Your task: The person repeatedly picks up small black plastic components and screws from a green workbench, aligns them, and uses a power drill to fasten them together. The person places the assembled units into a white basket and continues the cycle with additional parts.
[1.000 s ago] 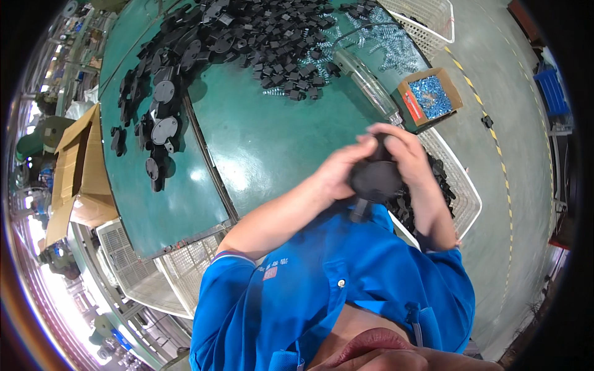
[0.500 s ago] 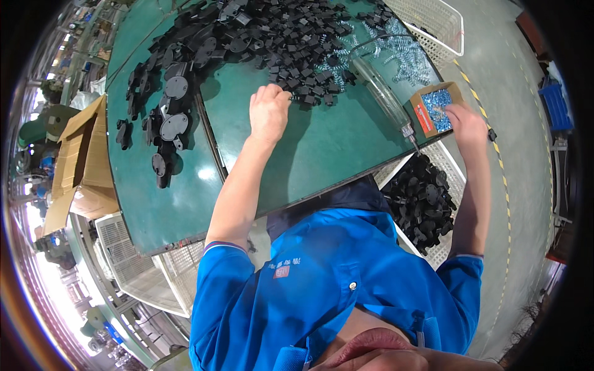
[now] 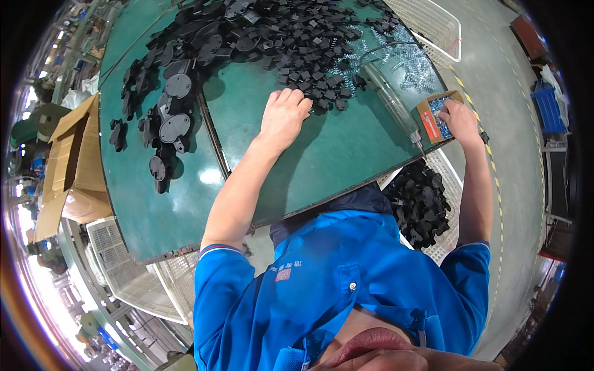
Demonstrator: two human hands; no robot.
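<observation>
My left hand (image 3: 284,119) rests over the green table with its fingers curled, at the near edge of a pile of small black block-shaped plastic parts (image 3: 309,68). Whatever its fingertips hold is hidden from view. On the right, my right hand (image 3: 461,122) has its fingers pinched together at a small open cardboard box (image 3: 429,126) of shiny bluish screws (image 3: 438,109). Its fingertips are too small and covered to show what is between them. A clear, cylinder-bodied power screwdriver (image 3: 391,99) lies left of the box, its tip toward the table's near edge.
Flat black housings (image 3: 176,128) spread over the table's left and far side. Metal springs (image 3: 414,71) lie at the far right. A white crate (image 3: 455,167) of black parts (image 3: 421,204) stands below the right edge; a large cardboard box (image 3: 83,179) is at left.
My left hand has shifted slightly right along the edge of the small black parts. My right hand has moved a little left, closer over the screws. The whole view has shifted slightly.
</observation>
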